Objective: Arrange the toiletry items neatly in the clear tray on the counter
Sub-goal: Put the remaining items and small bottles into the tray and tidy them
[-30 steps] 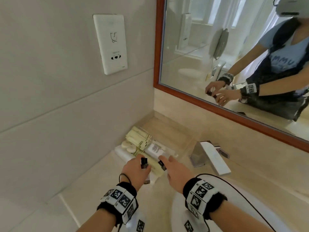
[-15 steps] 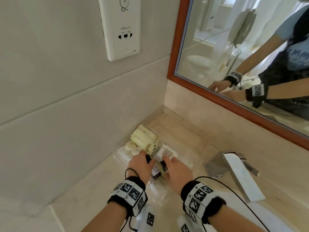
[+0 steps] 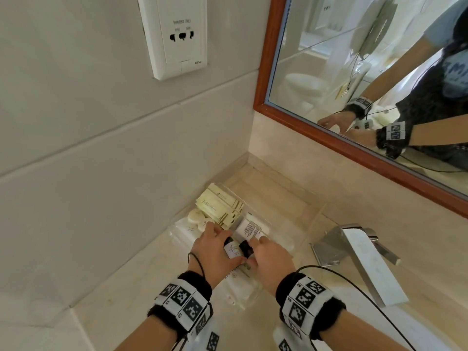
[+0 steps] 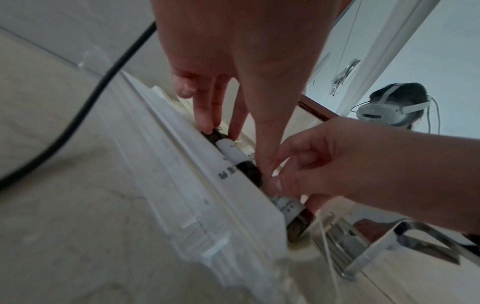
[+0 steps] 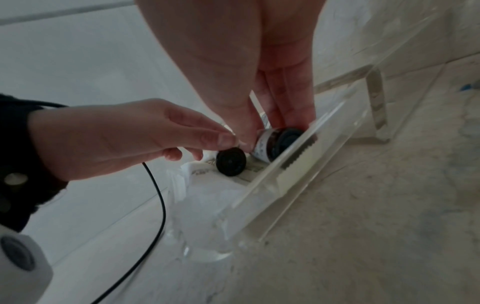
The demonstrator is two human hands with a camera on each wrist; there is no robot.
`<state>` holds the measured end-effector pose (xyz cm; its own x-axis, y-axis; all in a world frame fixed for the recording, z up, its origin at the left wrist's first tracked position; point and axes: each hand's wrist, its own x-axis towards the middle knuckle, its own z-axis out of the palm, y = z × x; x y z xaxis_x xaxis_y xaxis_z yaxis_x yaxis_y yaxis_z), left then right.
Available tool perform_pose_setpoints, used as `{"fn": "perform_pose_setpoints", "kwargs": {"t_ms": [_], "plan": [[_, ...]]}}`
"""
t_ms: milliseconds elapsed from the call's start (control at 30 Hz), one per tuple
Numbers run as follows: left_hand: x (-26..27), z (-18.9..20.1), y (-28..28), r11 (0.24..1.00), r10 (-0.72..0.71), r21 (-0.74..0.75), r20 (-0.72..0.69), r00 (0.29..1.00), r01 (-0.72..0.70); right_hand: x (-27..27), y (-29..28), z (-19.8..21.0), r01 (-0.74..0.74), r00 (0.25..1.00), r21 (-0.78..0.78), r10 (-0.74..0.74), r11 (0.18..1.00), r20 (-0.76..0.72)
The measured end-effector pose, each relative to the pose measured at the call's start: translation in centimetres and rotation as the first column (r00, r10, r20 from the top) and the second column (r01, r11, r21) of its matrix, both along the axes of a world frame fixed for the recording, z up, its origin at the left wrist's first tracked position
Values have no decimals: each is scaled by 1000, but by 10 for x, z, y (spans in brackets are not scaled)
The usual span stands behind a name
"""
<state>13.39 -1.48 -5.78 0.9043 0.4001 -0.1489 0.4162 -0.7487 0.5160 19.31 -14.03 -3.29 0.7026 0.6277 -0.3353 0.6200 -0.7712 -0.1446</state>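
A clear tray (image 3: 314, 218) sits in the counter's corner and holds yellow packets (image 3: 219, 206), round soaps (image 3: 197, 216), a white box (image 3: 249, 228) and flat white sachets (image 3: 235, 279). My left hand (image 3: 228, 245) pinches a small dark bottle with a white label (image 3: 232, 250) by its ends, lying over the sachets. Beside it, my right hand (image 3: 253, 252) pinches a second dark bottle (image 3: 246, 247). In the left wrist view, the left bottle (image 4: 233, 153) lies against the sachets (image 4: 182, 164). The right wrist view shows the right bottle (image 5: 275, 144) against the tray wall (image 5: 298, 170), and the left bottle's cap (image 5: 231, 161).
A chrome faucet (image 3: 359, 252) stands just right of the tray, over the sink. A wood-framed mirror (image 3: 379, 72) runs along the back wall and a white outlet plate (image 3: 177, 34) hangs on the left tiled wall. Black cables trail from both wrists.
Both hands have gone down and forward into the tray's near end with their bottles. The bottles now lie side by side, low over the sachets.
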Motion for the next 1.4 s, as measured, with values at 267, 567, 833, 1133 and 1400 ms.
{"fn": "perform_pose_setpoints", "kwargs": {"t_ms": [267, 567, 833, 1133, 1400], "plan": [[-3, -5, 1, 994, 7, 108, 80, 997, -16, -3, -3, -2, 3, 1000, 46, -2, 999, -8], [-4, -20, 42, 913, 9, 404, 112, 994, -54, 11, 3, 5, -163, 985, 7, 163, 987, -53], [6, -29, 52, 912, -17, 409, 125, 992, -36, 9, 16, 3, -104, 994, -92, 100, 990, -44], [6, -28, 52, 916, -65, 401, 203, 977, -22, 6, 14, 5, -46, 997, -139, 37, 989, -65], [11, -39, 61, 887, -83, 460, 254, 964, -44, 21, 46, 10, -293, 956, -130, 295, 947, -8]]}}
